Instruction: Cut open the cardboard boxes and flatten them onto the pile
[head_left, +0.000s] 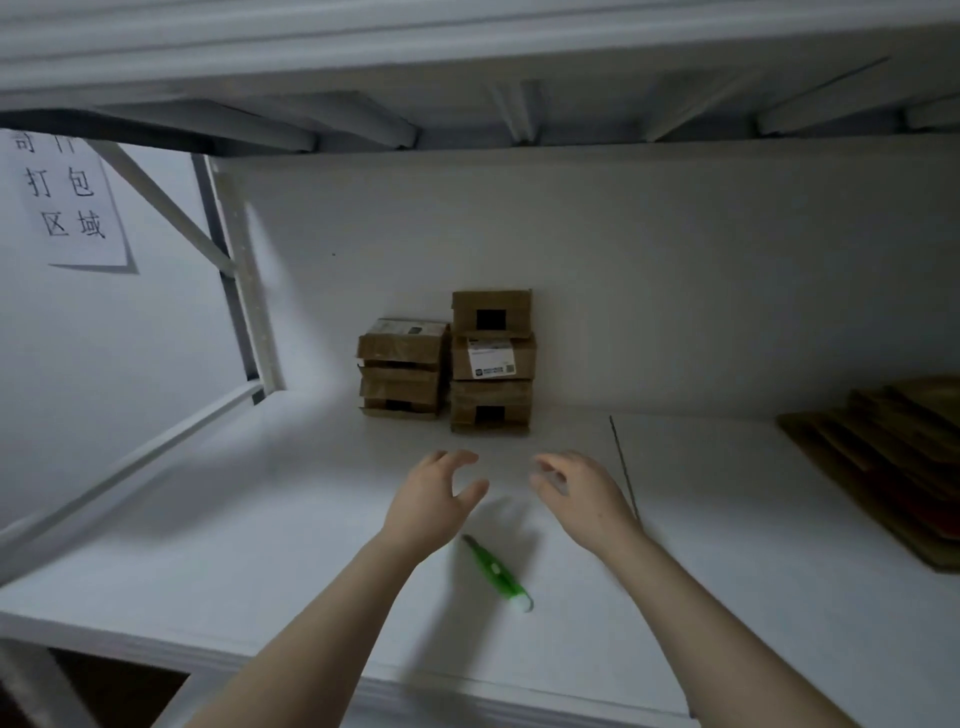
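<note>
Green cutter (497, 574) lies untouched near the shelf's (234, 545) front edge. Left hand (436, 499) and right hand (576, 499), empty and loosely spread, face the stacked boxes (491, 364) straight ahead at the back edge.

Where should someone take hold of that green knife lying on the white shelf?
Pinch the green knife across its thick green middle, coming straight down from above, since it lies flat on the shelf. Keep off the dark tip, which points away toward the boxes.

green cutter (497, 573), brown boxes (491, 362)
</note>
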